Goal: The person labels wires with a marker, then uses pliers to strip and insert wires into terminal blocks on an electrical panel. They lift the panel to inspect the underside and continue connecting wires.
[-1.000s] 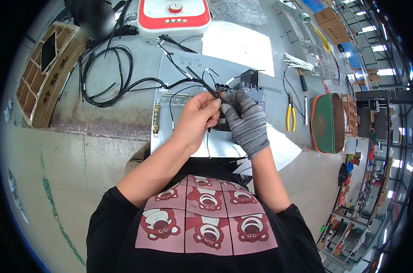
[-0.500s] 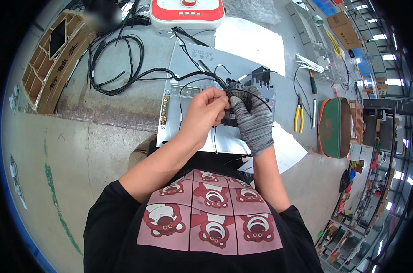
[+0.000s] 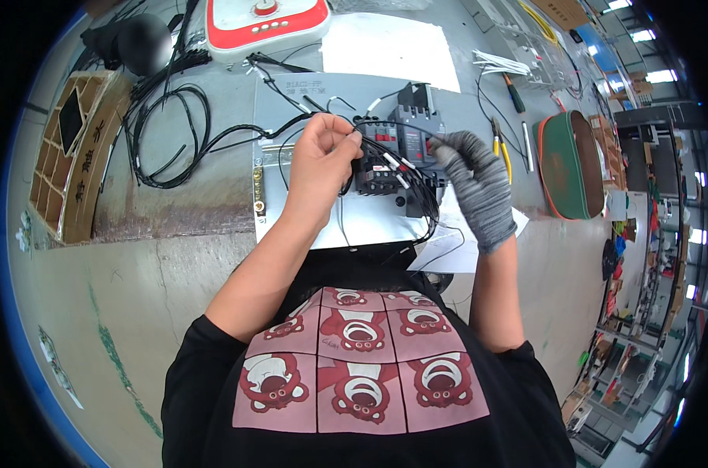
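My bare left hand (image 3: 321, 160) is closed in a pinch at the black wire bundle (image 3: 426, 196), which runs behind its fingers and fans down over the breakers. To the right, my right hand (image 3: 479, 187), in a grey knitted glove, has its fingertips together on the end of a thin black cable tie (image 3: 397, 125). The tie stretches between the two hands. Below them lies a metal mounting plate (image 3: 291, 226) carrying a small breaker with red parts (image 3: 379, 134) and a larger dark grey breaker (image 3: 413, 148). What sits exactly between my left fingertips is hidden.
Coiled black cables (image 3: 205, 117) lie left, beside a divided cardboard box (image 3: 96, 156). A red and white device (image 3: 268, 31) and white paper (image 3: 389, 47) are at the back. Yellow-handled pliers (image 3: 507, 160), a screwdriver (image 3: 514, 93) and a green bin (image 3: 557, 164) stand right.
My right hand has moved right, away from my left hand, drawing the cable tie out between them. The breakers and hanging wires now show. The whole view has shifted a little.
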Demonstrator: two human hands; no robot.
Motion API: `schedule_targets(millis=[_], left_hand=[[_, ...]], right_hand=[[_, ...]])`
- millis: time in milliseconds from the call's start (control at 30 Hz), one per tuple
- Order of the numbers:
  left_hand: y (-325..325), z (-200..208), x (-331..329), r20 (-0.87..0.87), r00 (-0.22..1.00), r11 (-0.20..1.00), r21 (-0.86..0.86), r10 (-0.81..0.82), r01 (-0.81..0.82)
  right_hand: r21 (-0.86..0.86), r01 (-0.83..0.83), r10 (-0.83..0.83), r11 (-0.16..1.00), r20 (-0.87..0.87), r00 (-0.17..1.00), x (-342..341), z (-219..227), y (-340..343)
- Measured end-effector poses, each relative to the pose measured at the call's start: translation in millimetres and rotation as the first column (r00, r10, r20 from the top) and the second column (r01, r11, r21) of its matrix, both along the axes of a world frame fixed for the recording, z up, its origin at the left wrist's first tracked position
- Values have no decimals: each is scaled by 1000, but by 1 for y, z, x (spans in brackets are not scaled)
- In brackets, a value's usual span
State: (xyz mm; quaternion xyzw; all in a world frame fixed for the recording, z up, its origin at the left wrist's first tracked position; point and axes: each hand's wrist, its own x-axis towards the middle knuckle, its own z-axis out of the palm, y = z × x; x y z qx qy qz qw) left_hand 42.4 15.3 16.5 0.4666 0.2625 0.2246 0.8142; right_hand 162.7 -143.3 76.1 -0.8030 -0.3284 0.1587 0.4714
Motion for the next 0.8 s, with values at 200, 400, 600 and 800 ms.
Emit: schedule_targets(millis=[200,400,600,800], left_hand=[[0,3,0,-67,995,995,68,-67,72],[8,9,-21,-83,996,990,142,-11,23],[9,18,-27,77,997,996,-89,-17,24],[5,21,-26,112,990,991,-112,85,-72]], right_hand=[[-208,-43,109,977,317,942,-27,-10,0],[-172,-113,172,979,385,907,-34,-1,-11],[-67,-128,135,990,123,983,-35,-18,-18],[41,-20,26,999,-158,987,-44,3,-9]])
